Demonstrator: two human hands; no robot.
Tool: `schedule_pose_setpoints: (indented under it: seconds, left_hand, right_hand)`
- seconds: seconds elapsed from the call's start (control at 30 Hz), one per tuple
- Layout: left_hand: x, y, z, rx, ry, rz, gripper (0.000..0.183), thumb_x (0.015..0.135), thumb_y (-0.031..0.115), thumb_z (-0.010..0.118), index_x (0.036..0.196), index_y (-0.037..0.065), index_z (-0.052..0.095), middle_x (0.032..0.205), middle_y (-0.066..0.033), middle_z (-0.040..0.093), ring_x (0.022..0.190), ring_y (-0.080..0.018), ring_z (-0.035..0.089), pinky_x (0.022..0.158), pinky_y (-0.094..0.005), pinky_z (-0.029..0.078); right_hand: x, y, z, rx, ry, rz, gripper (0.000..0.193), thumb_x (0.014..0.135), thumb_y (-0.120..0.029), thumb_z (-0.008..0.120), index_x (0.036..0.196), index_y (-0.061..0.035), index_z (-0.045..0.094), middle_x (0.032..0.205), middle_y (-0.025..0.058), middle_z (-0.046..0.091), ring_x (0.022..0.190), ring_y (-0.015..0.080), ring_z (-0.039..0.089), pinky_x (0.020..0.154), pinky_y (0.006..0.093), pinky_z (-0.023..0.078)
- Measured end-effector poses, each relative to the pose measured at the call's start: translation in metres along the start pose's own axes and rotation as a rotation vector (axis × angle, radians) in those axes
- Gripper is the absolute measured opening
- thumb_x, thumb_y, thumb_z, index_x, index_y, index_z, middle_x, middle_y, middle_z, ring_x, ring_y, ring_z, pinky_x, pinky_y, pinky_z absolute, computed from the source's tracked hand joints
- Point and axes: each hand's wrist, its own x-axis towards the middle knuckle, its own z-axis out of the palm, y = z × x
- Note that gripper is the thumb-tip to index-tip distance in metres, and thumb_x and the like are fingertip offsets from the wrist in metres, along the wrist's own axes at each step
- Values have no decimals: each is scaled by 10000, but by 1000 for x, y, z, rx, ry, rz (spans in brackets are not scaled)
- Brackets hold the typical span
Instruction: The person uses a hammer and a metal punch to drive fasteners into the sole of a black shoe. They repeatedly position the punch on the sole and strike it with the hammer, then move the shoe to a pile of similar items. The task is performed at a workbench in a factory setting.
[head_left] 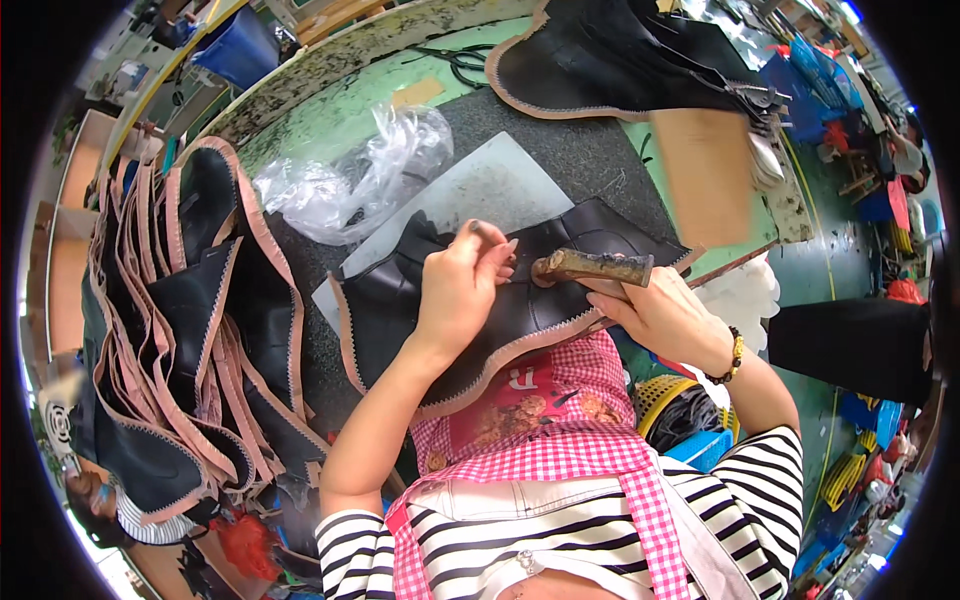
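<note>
A black leather piece (470, 340) with a pale pink, zigzag-cut border lies before me, partly over a pale translucent board (490, 180) and hanging toward my lap. My right hand (665, 315) grips a hammer (600, 266), its worn metal head held just above the leather; the handle is mostly hidden in the hand. Over the middle of the piece, my left hand (460, 290) is closed in a pinch. Something small and dark shows at its fingertips, too small to name.
A stack of similar black pieces (190, 330) stands at left. Behind the board lies crumpled clear plastic (365, 165) on a dark grey mat (590, 160). Scissors (460, 62), more black leather (610, 60) and brown cardboard (705, 180) are at the far side. A yellow basket (660, 395) stands below right.
</note>
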Motion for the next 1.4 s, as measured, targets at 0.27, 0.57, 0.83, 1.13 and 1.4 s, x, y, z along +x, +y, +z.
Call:
schedule_pose_setpoints:
  seconds: [0.27, 0.57, 0.83, 1.13, 1.4]
  left_hand:
    - [2, -1, 2, -35, -10, 4, 110, 929, 107, 646, 928, -3, 638, 794, -59, 699, 699, -97, 666, 649, -244, 557]
    - [4, -1, 4, 186, -9, 149, 104, 881, 115, 675, 885, 19, 634, 751, -122, 690, 623, -223, 684, 572, -320, 524]
    - [2, -4, 8, 147, 21, 146, 79, 935, 65, 611, 955, -12, 620, 790, -93, 701, 682, -139, 686, 633, -264, 551]
    - [1, -2, 7, -67, 5, -6, 98, 950, 79, 606, 949, -18, 619, 827, -88, 708, 719, -115, 681, 658, -247, 564]
    - [1, -5, 7, 94, -2, 120, 76, 907, 69, 657, 913, -5, 642, 753, -60, 696, 681, -102, 670, 623, -240, 537]
  right_hand:
    - [-3, -4, 0, 19, 16, 20, 275, 928, -213, 574, 1152, -58, 613, 787, 212, 621, 697, 403, 611, 616, 459, 483]
    - [3, -44, -62, 141, 367, -229, 313, 894, -87, 610, 1206, -66, 604, 923, 237, 655, 728, 366, 628, 676, 342, 527]
    - [12, -18, -47, -81, 71, 44, 231, 901, -189, 612, 1030, 1, 588, 663, 219, 604, 646, 416, 604, 572, 479, 476]
    - [4, 0, -15, -35, -7, 44, 300, 898, -190, 615, 1102, 4, 510, 671, 227, 611, 621, 417, 607, 563, 488, 470]
    - [6, -12, -44, -32, 158, -27, 219, 907, -178, 613, 995, 13, 552, 670, 200, 597, 588, 372, 598, 551, 447, 467]
